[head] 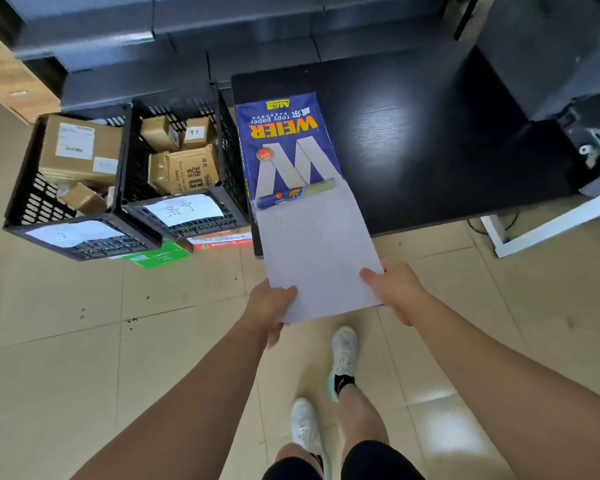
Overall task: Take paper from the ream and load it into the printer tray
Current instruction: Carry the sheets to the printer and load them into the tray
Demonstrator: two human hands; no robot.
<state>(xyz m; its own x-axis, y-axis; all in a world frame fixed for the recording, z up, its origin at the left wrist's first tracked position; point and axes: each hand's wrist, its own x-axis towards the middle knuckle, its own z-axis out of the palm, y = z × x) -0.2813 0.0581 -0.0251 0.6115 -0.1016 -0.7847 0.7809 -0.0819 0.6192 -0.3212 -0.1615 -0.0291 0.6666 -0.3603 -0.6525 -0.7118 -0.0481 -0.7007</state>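
Note:
A blue paper ream [286, 147] with yellow lettering lies on the black table [430, 133], its near end torn open. A stack of white paper [319, 251] sticks out of that open end, past the table edge and over the floor. My left hand [271, 306] grips the stack's near left corner, thumb on top. On the near right edge, my right hand [395, 289] holds it the same way. The printer [589, 140] is partly visible at the right edge, with a white part [548, 226] below it; no paper tray can be made out.
Two black plastic crates [125, 202] with several cardboard parcels stand on the floor left of the table. Green and red flat packs [160, 254] lie under them. Dark shelving runs along the back. My feet in white shoes [343, 355] stand on beige tiles.

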